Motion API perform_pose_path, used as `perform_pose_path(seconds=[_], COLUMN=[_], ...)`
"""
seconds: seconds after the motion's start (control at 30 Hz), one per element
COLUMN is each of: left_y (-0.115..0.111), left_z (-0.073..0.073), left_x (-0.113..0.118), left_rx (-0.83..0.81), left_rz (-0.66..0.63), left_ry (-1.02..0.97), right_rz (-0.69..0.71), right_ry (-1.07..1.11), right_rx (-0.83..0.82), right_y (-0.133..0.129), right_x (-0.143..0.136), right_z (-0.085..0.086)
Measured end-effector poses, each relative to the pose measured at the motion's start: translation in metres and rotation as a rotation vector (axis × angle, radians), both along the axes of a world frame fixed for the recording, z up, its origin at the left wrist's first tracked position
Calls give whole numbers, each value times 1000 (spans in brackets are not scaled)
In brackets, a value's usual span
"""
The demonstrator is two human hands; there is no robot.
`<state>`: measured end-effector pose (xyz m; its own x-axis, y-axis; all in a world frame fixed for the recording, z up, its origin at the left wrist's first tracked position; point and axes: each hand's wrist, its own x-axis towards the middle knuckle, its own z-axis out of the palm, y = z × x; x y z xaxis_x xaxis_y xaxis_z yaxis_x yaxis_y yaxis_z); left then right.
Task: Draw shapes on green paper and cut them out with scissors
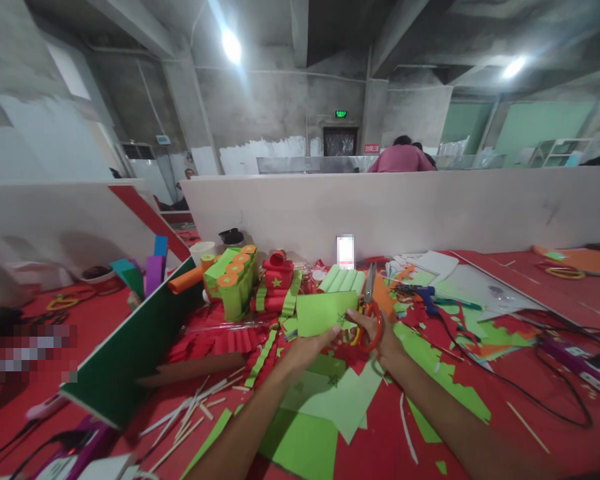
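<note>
My left hand [316, 341] pinches the lower edge of a bright green sheet [320, 313], which has a small star drawn near its right side. Red-handled scissors [371, 320] hang at my right hand [380, 340], their blades pointing up and away from the sheet. The fingers of that hand are at the handles and also reach the sheet's right edge. Beneath both hands lie pale and bright green sheets [303, 443], one with another drawn star. Light green rolls [341, 280] sit just behind the held sheet.
Red rolls with stars [276, 283] and green-orange rolls [233, 277] stand left of centre, beside a dark green board [130, 347]. Thin sticks [185, 423] lie at the front left. A blue glue gun [427, 299], its cable and green scraps [445, 380] lie on the right. A white partition [380, 210] stands behind.
</note>
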<state>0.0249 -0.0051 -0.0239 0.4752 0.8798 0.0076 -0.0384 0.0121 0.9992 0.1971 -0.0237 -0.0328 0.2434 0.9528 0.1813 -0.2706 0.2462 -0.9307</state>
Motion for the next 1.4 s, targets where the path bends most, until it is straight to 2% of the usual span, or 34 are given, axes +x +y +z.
perform_pose_path(seconds=[0.07, 0.2, 0.33, 0.4, 0.57, 0.67, 0.73, 0.83, 0.9, 1.1, 1.23, 1.4], left_y=[7, 16, 11, 10, 19, 28, 32, 35, 35, 37, 35, 27], left_z=[-3, -3, 0, 0, -1, -2, -2, -1, 0, -2, -1, 7], left_x=[2, 2, 0, -2, -6, -10, -13, -17, -18, -19, -19, -15], left_rx=[-18, -60, -2, 26, 49, 41, 31, 32, 29, -8, -12, 30], left_rz=[3, 90, 64, 107, 244, 319, 353, 355, 352, 376, 358, 320], left_ry=[-24, -107, 107, 184, 174, 123, 114, 118, 115, 26, 30, 12], right_rz=[4, 7, 12, 28, 45, 153, 281, 507, 587, 546, 552, 548], right_ry=[-5, -65, -132, -153, -139, -95, -105, -268, -404, -647, -631, -573], right_rx=[4, -2, -8, -4, -16, -64, -80, -85, -108, -118, -119, -157], right_y=[-2, -3, -3, -4, -3, -4, -6, -12, -17, -29, -30, -23], right_x=[-2, -3, -4, -4, 0, 6, 10, 15, 17, 18, 14, 6], right_z=[2, 3, 2, 2, 6, 11, 14, 17, 19, 29, 33, 24])
